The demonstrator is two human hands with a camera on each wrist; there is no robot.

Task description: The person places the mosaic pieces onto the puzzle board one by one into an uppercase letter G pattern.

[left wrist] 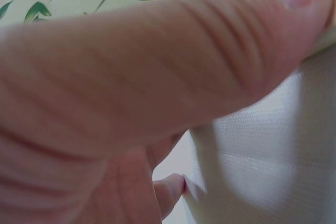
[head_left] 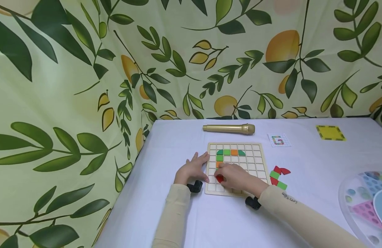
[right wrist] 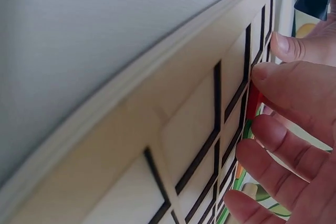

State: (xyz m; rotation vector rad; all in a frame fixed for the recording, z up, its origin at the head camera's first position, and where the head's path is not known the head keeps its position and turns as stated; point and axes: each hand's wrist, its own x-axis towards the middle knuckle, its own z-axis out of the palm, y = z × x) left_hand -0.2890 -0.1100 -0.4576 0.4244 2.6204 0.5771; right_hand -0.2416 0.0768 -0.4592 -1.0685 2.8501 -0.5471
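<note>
A light wooden grid board (head_left: 254, 146) lies flat on the table. Green and orange tiles, including a light green tile (head_left: 226, 152), form a row near its top and a column down its left side. My left hand (head_left: 192, 168) rests at the board's left edge with the fingers spread and the thumb along the frame. Over the lower left cells, my right hand (head_left: 235, 177) pinches a red tile (head_left: 220, 178) with a rounded edge. In the right wrist view the thumb presses the red tile (right wrist: 254, 100) at the grid. The fingers hide part of the tile column.
Right of the board lie several loose red and green tiles (head_left: 274, 174). A pattern card (head_left: 279, 140), a yellow square (head_left: 331, 133) and a gold microphone (head_left: 229, 128) lie further back. A clear round tray (head_left: 344, 206) with coloured sections stands at the right.
</note>
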